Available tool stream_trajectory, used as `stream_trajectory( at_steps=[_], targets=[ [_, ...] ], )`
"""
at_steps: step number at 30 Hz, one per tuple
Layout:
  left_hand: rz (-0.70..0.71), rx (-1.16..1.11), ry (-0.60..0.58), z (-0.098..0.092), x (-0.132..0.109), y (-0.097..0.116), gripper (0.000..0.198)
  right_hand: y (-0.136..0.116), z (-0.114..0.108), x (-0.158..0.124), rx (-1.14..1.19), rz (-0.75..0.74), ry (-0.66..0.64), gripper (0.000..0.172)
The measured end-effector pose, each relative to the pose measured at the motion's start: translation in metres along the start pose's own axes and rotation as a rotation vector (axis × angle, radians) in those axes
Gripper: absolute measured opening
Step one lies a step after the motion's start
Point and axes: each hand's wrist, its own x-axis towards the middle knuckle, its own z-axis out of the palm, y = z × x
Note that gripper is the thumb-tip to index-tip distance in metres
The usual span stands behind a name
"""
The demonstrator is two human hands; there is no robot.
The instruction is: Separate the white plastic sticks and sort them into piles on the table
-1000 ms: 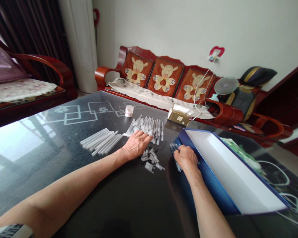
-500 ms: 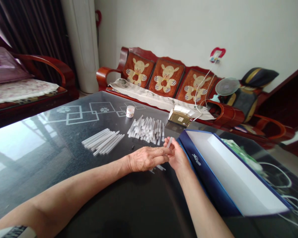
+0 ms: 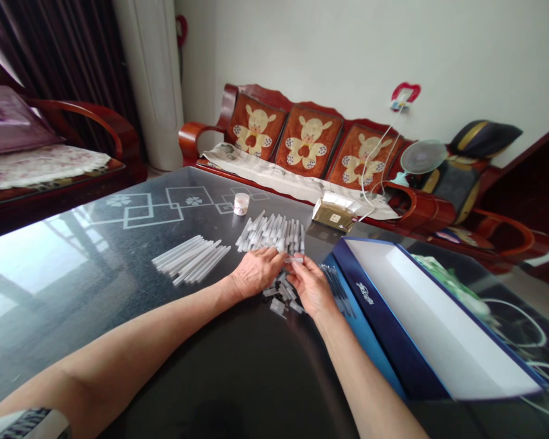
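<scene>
My right hand pinches a short, whitish translucent piece, like a pen cap, between thumb and fingers. My left hand is closed at the left end of that piece; what its fingertips grip is hidden. Below the hands lies a loose heap of small clear and dark caps. Just beyond is a pile of white translucent tubes, its near edge partly covered by my left hand. Longer pale tubes lie side by side to the left. Thin dark rods, like pen refills, lie right of my right hand.
An open blue box with a white interior stands at the right, its blue flap beside my right forearm. Behind the tubes are a small white jar and a tissue pack. White cables lie at the far right.
Both hands have shifted left, toward the tube pile. The held piece has turned from upright to nearly level. The cap heap and dark rods now show more fully.
</scene>
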Motion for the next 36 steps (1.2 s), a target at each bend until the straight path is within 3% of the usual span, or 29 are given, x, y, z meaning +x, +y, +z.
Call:
stream_trajectory(
  at_steps=[13, 20, 26, 33, 36],
  targets=[
    [-0.13, -0.17, -0.089, -0.001, 0.003, 0.014, 0.033, 0.006, 0.006, -0.003, 0.034, -0.06, 0.034, 0.025],
    [-0.296, -0.546, -0.151, -0.01, 0.008, 0.016, 0.03, 0.006, 0.008, -0.002, 0.016, -0.143, 0.056, 0.024],
    [-0.399, -1.021, -0.304, -0.025, 0.015, 0.013, 0.039, 0.003, 0.006, -0.004, 0.06, -0.098, 0.003, 0.023],
    [-0.673, -1.522, -0.49, -0.029, 0.02, 0.006, 0.043, -0.002, 0.004, -0.007, 0.062, -0.074, -0.052, 0.021],
    [-0.736, -1.585, -0.581, -0.03, 0.02, 0.003, 0.041, -0.018, -0.007, -0.001, 0.082, -0.14, 0.048, 0.022]
  ],
)
